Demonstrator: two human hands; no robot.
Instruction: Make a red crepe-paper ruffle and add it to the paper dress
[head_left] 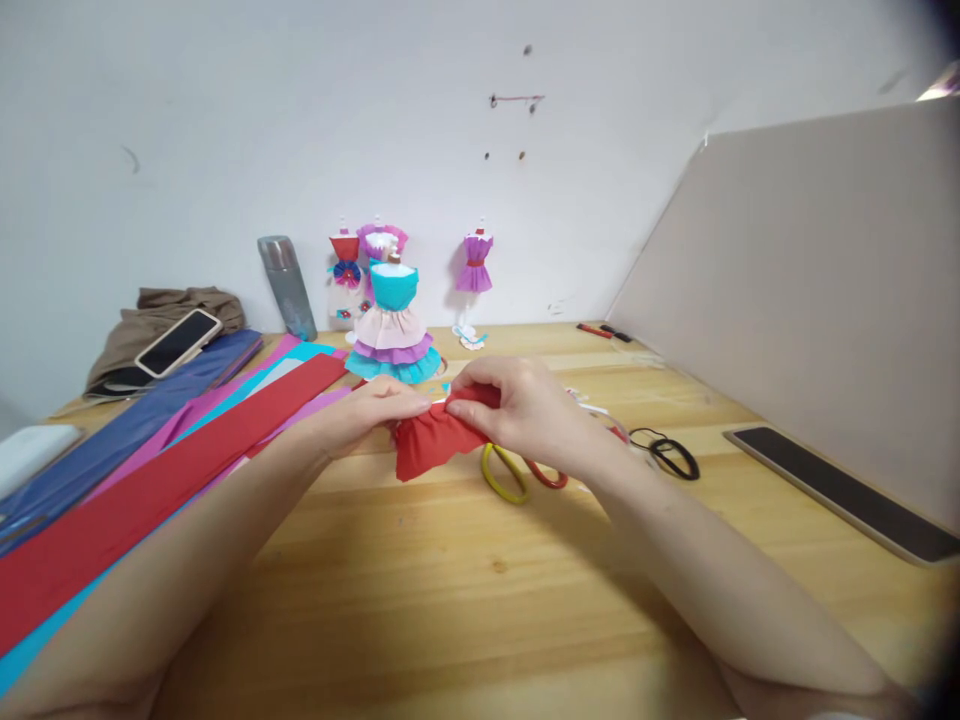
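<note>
Left-hand fingers (401, 404) and right-hand fingers (474, 412) are pinching nearly closed on gathered red piece (431, 447), lying toward view's 7 o'clock | folds are probably needing small, even pinches and light tension | far fingertips are hiding behind it; scissors (511, 498), at its 4 o'clock, are showing handles only

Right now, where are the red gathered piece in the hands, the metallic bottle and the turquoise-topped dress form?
Red gathered piece (426, 446): head view, its hanging folds.
Metallic bottle (291, 295): head view, mid-body.
Dress form (394, 290): head view, turquoise bodice.
</note>
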